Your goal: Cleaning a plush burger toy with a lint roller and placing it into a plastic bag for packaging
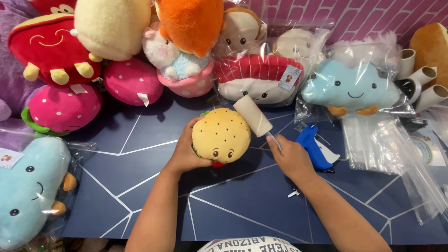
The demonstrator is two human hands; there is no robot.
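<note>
The burger plush (221, 136) serves as the landmark; it sits near the middle of the dark blue table (242, 205), face turned toward the person.

Hand state:
- The left hand (186, 151) is curled closed around the left side and underside of the burger plush, holding it propped up.
- The right hand (291, 156), just right of the burger plush, is closed on the thin handle of a lint roller (252, 115). The roller's white drum rests against the upper right of the burger plush.

Risks, as judged from this position:
- The grip on the plush is one-sided. Roller pressure from the opposite side could twist or push it out of the fingers.
- The handle is slim and held near its end; a hard stroke could let the drum skid off the rounded top.
- A blue tagging gun (313, 145) lies just right of the right hand. A wide backstroke could knock it.
- A small white fastener (293, 192) lies loose below and right of the burger plush; a sweeping forearm could flick it away.
- Clear plastic bags (373, 144), farther right, could be dragged by a sleeve or elbow.
</note>
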